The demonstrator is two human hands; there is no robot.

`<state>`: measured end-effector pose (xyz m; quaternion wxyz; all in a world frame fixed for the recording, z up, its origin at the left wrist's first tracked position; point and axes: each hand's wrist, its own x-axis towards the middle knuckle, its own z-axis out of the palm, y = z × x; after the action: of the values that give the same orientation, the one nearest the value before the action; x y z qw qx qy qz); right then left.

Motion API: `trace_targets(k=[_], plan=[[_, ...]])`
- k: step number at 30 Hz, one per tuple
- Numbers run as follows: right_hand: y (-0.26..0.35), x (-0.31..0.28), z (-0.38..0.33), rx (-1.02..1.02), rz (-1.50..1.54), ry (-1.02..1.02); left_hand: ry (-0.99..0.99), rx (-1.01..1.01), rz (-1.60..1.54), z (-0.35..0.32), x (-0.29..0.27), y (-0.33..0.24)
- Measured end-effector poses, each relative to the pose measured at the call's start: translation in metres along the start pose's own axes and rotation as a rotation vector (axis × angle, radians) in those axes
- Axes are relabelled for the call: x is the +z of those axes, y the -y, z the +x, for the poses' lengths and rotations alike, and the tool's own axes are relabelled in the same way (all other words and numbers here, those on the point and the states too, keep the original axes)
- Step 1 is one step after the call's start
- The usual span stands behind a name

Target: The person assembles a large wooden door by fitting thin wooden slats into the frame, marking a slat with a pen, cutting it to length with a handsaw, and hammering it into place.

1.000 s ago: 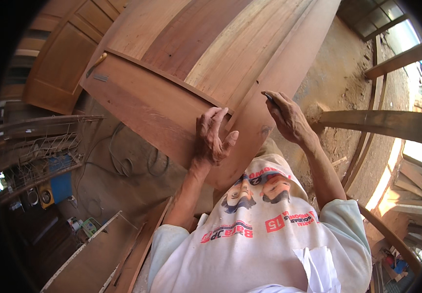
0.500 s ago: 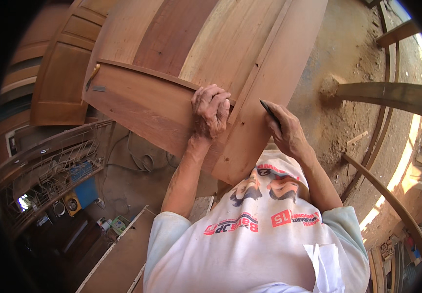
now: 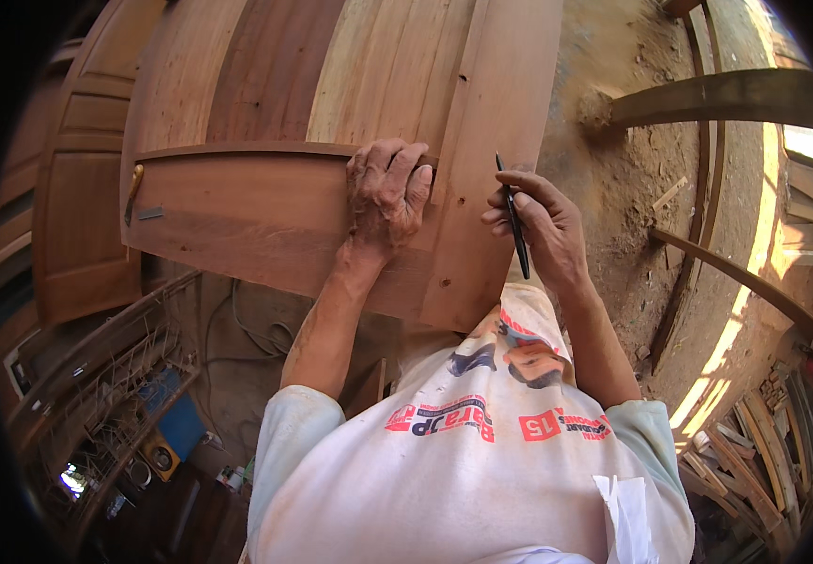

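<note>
A large wooden door (image 3: 350, 85) of reddish and pale boards lies flat before me. Across its near end rests a reddish wooden panel (image 3: 237, 216) with a raised top edge. My left hand (image 3: 387, 193) presses flat on the panel, fingers hooked over that top edge. My right hand (image 3: 538, 221) hovers beside the door's right stile, gripping a slim black pencil (image 3: 513, 226) that points up toward the stile. A small brass-coloured handle (image 3: 134, 183) sits at the panel's left end.
Another panelled wooden door (image 3: 77, 207) lies to the left. Below left are wire racks and a blue box (image 3: 166, 418). Curved timber pieces (image 3: 735, 94) and a dusty dirt floor (image 3: 632, 188) fill the right side, with stacked offcuts (image 3: 754, 451) at lower right.
My view has drawn closer and turned, so the door fills more of the frame. My left hand stays on the panel's edge. My right hand has turned the pencil upright beside the stile.
</note>
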<state>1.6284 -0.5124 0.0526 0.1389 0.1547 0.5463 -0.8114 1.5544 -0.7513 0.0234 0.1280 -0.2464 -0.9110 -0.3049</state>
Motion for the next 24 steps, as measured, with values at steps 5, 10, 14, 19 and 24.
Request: trace_targets(k=[5, 10, 14, 19, 24], plan=[[-0.009, 0.027, -0.01, -0.145, 0.117, -0.115, 0.022, 0.05, -0.005, -0.004, -0.003, 0.005], [-0.025, 0.029, -0.009, -0.235, -0.091, -0.17, 0.022, 0.059, 0.028, -0.006, -0.003, 0.005], [-0.035, 0.031, -0.001, -0.236, -0.136, -0.175, 0.046, 0.07, 0.021, -0.005, -0.002, 0.007], [-0.032, 0.046, 0.003, -0.238, -0.238, -0.226, 0.084, 0.06, 0.042, -0.008, -0.004, 0.006], [-0.044, 0.042, 0.012, -0.299, -0.266, -0.221, 0.095, 0.055, 0.033, -0.006, -0.006, 0.003]])
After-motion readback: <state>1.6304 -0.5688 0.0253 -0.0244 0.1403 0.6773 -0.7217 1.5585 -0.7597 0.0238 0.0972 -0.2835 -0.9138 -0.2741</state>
